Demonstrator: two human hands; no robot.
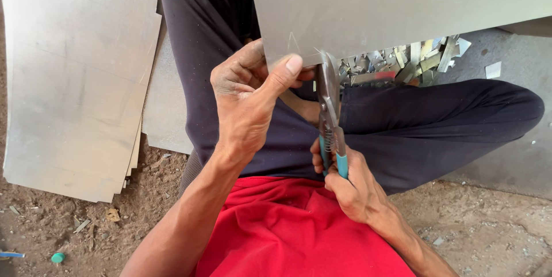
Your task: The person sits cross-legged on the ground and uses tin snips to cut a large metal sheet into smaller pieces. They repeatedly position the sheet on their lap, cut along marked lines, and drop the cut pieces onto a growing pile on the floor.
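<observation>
Far left: stack of metal sheets (75,81) lies flat on the dirt floor (69,225), within reach of you; a small green cap (57,258) sits on the dirt below it. Your left hand (247,98) pinches the lower edge of the metal sheet (391,6), thumb pressed on its face, fingers behind, steadying it over your lap. Just right, tin snips (329,104) point up, blade tips at that same edge beside your thumb. Your right hand (351,185) is wrapped tight round the teal handles, squeezed nearly together. Right of the blades, a heap of metal offcuts (402,61) lies on the ground past your knee.
</observation>
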